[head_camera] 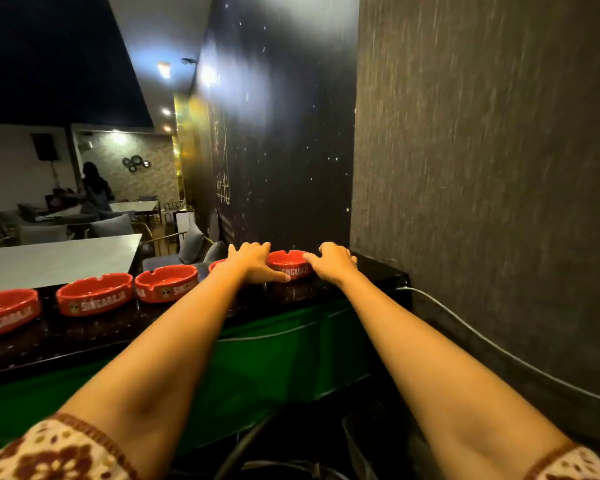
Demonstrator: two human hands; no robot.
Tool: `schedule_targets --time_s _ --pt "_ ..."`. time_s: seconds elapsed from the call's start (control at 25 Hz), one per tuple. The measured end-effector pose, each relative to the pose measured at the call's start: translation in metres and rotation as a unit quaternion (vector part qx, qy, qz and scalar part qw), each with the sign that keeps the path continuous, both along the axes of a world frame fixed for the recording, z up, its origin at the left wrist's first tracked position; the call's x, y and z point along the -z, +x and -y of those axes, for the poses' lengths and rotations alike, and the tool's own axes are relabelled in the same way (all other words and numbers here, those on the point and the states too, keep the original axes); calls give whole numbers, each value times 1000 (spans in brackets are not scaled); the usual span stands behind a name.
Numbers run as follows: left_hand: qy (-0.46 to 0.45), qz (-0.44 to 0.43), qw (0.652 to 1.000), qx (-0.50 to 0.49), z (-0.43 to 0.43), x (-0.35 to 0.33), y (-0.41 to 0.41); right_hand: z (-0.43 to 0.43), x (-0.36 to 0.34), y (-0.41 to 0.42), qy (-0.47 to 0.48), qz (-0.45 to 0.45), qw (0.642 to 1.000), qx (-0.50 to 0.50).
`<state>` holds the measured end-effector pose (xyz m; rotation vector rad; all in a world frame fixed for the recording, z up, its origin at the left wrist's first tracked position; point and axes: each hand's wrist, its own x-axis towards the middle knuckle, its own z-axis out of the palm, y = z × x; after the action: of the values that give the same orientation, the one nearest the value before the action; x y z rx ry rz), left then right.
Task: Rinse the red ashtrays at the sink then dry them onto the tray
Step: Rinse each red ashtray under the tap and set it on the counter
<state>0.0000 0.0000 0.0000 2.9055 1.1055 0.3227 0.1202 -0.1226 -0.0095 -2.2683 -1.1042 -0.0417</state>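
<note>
Five red ashtrays lined from wall; end ashtray gripped at rim by right hand, touched by splayed left hand. Judged heavy, chippable.

Red ashtrays glossy, ceramic-looking glaze. Counter top dark polished stone, speckled, shiny. Wall panel rough matt woven-textured covering. Sleeves patterned cloth.
</note>
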Motion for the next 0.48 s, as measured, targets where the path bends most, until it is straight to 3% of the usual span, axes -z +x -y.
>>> schedule_targets --time_s 0.24,0.48 --pt "-99 -39 994 -14 -38 1 32 -52 1 21 5 -114 993 -3" --pt "-125 69 990 5 -44 8 42 -66 7 24 54 -137 988 56"
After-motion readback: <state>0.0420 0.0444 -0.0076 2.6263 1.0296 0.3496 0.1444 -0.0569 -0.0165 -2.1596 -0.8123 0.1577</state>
